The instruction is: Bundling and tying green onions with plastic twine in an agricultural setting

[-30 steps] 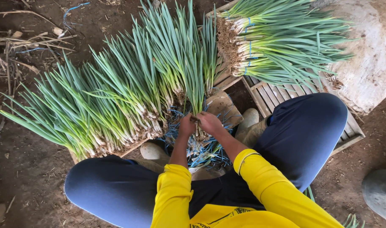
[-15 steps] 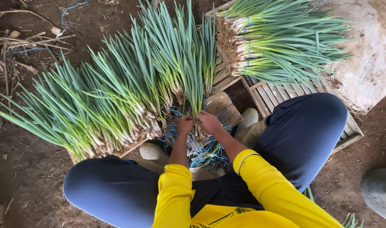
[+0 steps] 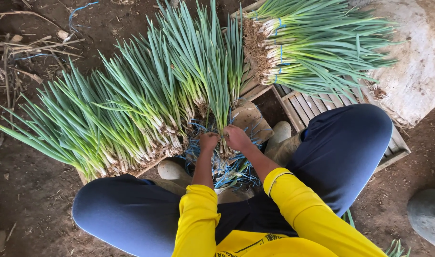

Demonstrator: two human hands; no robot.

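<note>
Scallion bunch (image 3: 222, 90): green blades, pale rooty base

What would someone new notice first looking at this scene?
Probably the fan of green onions spread over the dirt floor at centre and left, roots toward the person. Next, the left hand and right hand gripping the base of one bunch above blue ties, and a tied stack on the wooden crate upper right.

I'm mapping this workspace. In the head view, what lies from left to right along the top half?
Dry stalks → fanned row of green onions → tied onion bundles on a wooden crate → pale sack.
</note>
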